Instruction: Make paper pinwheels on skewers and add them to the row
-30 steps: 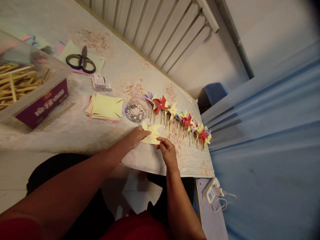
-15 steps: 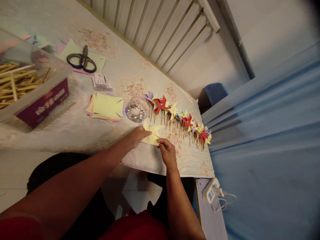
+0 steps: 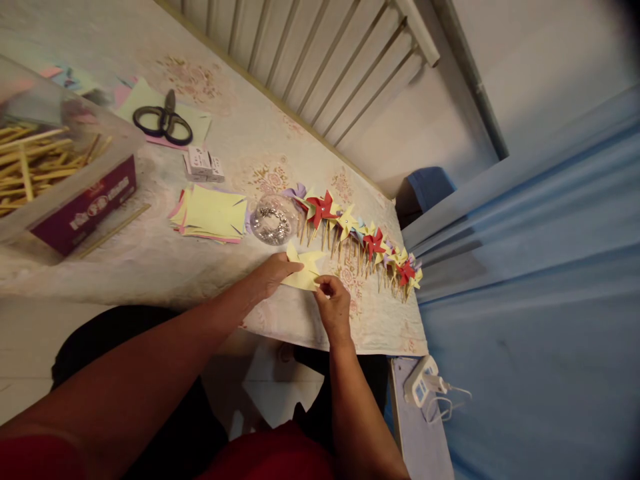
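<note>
The left arm reaches in long and low from the lower left, its hand point(image 3: 276, 273) clamped on the left side of a yellow paper piece point(image 3: 303, 275), thumb lying flat on top and the other fingers mostly hidden. The right forearm rises more steeply from below; its hand point(image 3: 335, 307) bends toward the paper, thumb and forefinger curved into a loop whose tips meet at the lower right corner, apparently pinching it. The paper sits between both hands, near the front edge of the cloth-covered table point(image 3: 210, 277), just below the clear tub of silvery bits point(image 3: 273, 221) and the row of pinwheels point(image 3: 373, 241). Compared with half a second ago, the right hand's loop is rounder and more open, its wrist slightly farther left, while the left hand and paper hardly change.
</note>
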`<state>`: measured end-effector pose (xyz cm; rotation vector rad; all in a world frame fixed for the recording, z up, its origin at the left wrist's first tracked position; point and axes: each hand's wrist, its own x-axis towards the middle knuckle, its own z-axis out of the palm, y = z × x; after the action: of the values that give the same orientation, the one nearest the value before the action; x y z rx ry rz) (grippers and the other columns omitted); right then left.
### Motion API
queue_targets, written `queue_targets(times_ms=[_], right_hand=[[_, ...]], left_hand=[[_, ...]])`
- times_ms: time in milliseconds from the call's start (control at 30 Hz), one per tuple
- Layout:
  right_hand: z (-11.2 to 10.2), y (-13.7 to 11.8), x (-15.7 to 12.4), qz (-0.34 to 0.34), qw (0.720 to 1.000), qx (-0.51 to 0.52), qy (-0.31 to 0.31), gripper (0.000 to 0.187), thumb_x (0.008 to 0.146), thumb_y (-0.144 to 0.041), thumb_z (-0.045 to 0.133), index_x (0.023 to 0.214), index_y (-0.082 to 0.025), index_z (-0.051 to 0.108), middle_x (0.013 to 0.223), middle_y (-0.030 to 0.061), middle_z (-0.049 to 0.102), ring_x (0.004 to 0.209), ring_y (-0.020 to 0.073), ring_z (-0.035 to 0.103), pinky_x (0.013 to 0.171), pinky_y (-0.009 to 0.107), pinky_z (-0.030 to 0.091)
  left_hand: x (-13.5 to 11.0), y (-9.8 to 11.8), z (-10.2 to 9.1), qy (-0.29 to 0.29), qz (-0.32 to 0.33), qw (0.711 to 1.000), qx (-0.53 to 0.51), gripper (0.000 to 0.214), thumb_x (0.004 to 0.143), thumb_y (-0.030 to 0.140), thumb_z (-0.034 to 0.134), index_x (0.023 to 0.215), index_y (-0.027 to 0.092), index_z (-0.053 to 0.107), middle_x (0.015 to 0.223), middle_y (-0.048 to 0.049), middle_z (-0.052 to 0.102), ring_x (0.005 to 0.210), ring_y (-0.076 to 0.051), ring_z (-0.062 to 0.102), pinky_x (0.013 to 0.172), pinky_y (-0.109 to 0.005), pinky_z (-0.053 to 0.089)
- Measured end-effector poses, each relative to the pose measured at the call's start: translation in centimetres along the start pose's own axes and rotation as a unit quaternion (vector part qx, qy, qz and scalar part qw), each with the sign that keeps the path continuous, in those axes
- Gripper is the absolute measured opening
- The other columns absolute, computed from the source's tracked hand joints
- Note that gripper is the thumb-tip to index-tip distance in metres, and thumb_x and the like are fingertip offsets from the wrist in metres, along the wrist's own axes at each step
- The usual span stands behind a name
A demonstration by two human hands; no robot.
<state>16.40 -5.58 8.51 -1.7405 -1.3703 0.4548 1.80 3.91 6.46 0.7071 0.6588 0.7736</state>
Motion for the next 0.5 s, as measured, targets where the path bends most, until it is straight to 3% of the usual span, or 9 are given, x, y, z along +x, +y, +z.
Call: queue_targets(times_ms=[100, 233, 500], right_hand=[[0.1, 0.0, -0.1, -0.037, 0.999, 0.0, 0.018, 0.021, 0.077, -0.023, 0.064, 0.097, -0.022, 0.07, 0.096, 0.0046, 0.064, 0.081, 0.0177, 0.059, 0.071, 0.03, 0.05], [-0.1, -0.1, -0.2, -0.094, 0.995, -0.01, -0.022, 0.027, 0.081, -0.024, 0.066, 0.107, -0.027, 0.073, 0.127, 0.0086, 0.06, 0.112, 0.023, 0.058, 0.085, 0.035, 0.052], [0.1, -0.2, 0.7, -0.085, 0.996, 0.013, -0.033, 0.01, 0.085, -0.026, 0.067, 0.088, -0.026, 0.077, 0.121, 0.0073, 0.064, 0.113, 0.0225, 0.06, 0.103, 0.04, 0.045]], left_hand=[[-0.1, 0.1, 0.1, -0.014, -0.011, 1.0, -0.019, 0.014, 0.063, 0.014, 0.068, 0.077, 0.014, 0.067, 0.066, -0.0014, 0.069, 0.064, -0.016, 0.063, 0.065, -0.026, 0.048], [0.0, 0.0, 0.0, -0.032, -0.003, 0.999, -0.02, 0.02, 0.065, 0.016, 0.068, 0.084, 0.014, 0.069, 0.072, -0.0023, 0.071, 0.068, -0.016, 0.064, 0.067, -0.025, 0.049], [0.8, -1.0, -0.3, -0.036, -0.001, 0.999, -0.016, 0.022, 0.062, 0.017, 0.069, 0.084, 0.013, 0.07, 0.071, -0.002, 0.071, 0.063, -0.014, 0.062, 0.062, -0.023, 0.047]])
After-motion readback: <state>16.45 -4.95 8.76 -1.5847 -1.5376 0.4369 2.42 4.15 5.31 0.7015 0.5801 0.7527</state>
